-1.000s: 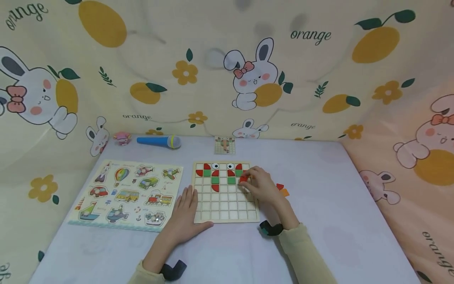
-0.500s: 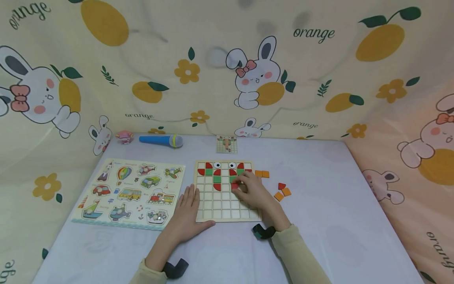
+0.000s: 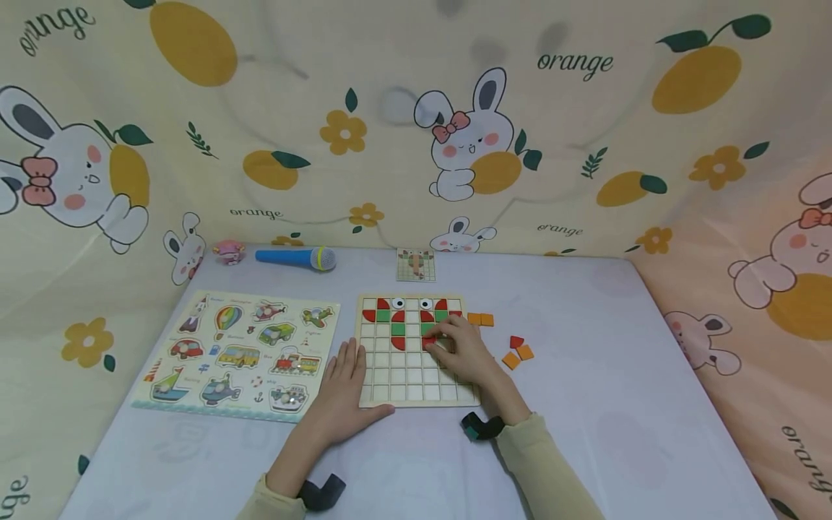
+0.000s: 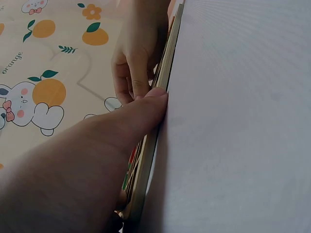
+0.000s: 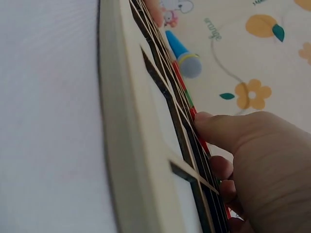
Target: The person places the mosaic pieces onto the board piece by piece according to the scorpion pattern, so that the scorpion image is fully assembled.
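A wooden grid board [image 3: 416,393] lies on the table, with red and green tiles [image 3: 398,329] and two eye tiles [image 3: 399,303] in its upper cells. My right hand [image 3: 464,350] is over the board's right half. Its thumb and fingers pinch a small red tile [image 3: 427,343] at a cell just below a green one; the fingers partly cover it. The right wrist view shows that thumb [image 5: 206,124] against red at the grid. My left hand [image 3: 338,401] lies flat, fingers along the board's left edge and thumb at its near left corner.
Right of the board are orange square tiles [image 3: 481,318] and a red tile [image 3: 516,341]. A vehicle puzzle board [image 3: 237,354] lies at left. Behind stand a pattern card [image 3: 416,266], a toy microphone [image 3: 292,258] and a pink toy [image 3: 229,251], before the printed cloth backdrop [image 3: 364,173].
My right hand has carried the red tile left and slightly down to a cell under the green tile, uncovering orange tiles at right. The left hand stays at the board's edge.
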Tool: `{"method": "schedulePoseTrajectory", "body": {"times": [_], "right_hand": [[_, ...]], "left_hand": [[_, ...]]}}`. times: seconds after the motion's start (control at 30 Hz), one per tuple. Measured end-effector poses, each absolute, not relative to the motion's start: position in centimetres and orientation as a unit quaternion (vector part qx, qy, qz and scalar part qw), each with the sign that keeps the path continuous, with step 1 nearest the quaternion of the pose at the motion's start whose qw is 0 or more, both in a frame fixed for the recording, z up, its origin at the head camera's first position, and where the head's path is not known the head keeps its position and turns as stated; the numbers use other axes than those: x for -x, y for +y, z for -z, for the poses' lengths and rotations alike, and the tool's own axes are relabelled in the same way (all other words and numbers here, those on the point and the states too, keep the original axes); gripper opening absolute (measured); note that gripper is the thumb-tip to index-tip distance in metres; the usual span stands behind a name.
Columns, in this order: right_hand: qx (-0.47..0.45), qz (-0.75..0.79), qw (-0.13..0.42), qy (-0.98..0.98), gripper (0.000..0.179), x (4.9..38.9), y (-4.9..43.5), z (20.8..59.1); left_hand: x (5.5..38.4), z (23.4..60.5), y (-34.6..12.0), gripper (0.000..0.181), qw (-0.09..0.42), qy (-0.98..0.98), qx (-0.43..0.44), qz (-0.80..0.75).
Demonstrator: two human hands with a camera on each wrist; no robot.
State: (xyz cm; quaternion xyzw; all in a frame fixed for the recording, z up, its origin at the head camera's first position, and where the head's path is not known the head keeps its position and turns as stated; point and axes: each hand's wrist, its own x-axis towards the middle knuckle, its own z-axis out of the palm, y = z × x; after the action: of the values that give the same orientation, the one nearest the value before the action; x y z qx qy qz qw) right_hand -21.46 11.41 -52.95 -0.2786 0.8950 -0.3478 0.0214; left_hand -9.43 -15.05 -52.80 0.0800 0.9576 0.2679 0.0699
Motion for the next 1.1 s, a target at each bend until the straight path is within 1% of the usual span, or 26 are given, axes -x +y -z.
{"method": "schedulePoseTrajectory", "body": {"times": [0.23,0.47,0.63,0.73,0.87,1.0,1.1], "right_hand": [[0.270,0.349,0.019,0.897,0.018,21.5,11.2,53.0],[0.251,0.378,0.035,0.890,0.024,21.5,11.5,52.1],[0.237,0.397,-0.021,0.886,0.025,22.3,13.0,51.2],[0.199,0.397,-0.041,0.895,0.027,23.1,14.7,50.8],[0.136,0.382,-0.031,0.914,0.031,23.8,17.5,50.8],[0.119,0.368,-0.018,0.922,0.035,24.3,20.2,51.1],[0.107,0.361,0.004,0.926,0.041,24.5,21.3,51.7]], "left_hand": [[9.6,52.8,-15.1,0.122,0.070,0.961,-0.079,-0.257],[9.7,53.1,-15.0,0.122,0.073,0.959,-0.078,-0.262],[9.7,53.1,-15.0,0.122,0.073,0.959,-0.077,-0.261],[9.7,53.1,-15.0,0.122,0.074,0.959,-0.077,-0.262],[9.7,53.1,-15.0,0.122,0.074,0.959,-0.076,-0.261],[9.8,53.4,-15.0,0.123,0.075,0.961,-0.074,-0.257],[9.8,53.6,-15.0,0.123,0.075,0.962,-0.073,-0.253]]}}
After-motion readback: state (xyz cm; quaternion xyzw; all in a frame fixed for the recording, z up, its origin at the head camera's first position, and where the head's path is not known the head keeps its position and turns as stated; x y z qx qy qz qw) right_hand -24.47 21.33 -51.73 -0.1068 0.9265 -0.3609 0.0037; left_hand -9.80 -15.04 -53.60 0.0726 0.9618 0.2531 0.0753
